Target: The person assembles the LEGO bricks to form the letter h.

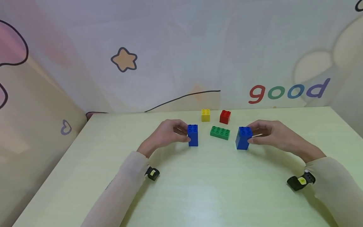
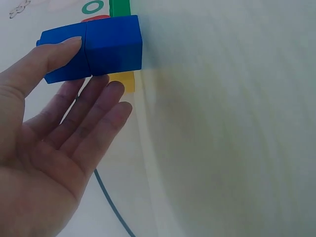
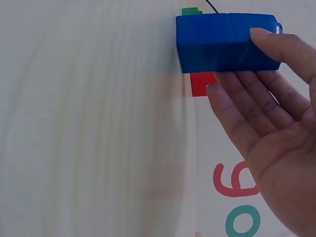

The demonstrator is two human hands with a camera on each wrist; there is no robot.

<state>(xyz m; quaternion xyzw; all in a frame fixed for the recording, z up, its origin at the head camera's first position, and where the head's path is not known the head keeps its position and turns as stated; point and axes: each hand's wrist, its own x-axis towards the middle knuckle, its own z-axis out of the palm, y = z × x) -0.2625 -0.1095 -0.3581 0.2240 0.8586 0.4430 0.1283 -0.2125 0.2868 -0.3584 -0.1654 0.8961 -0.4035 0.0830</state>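
Pinching one smooth, boxy, stud-topped blue stack point(image 1: 193, 138) each: left hand point(image 1: 168, 134), right hand point(image 1: 273, 134).

Looks like a small play or recording corner; cannot tell whether in a home, a school or a lab; has a pale wood-grained table point(image 1: 181, 195) set against a printed backdrop point(image 1: 181, 47), faintly creased like cloth; shows in print a cartoon star point(image 1: 124, 60), an outlined heart point(image 1: 66, 127) and the word "good" point(image 1: 289, 91) in coloured letters; includes chunky studded toy bricks point(image 1: 193, 137) and black wrist cameras point(image 1: 153, 174) at light sleeves point(image 1: 122, 189).
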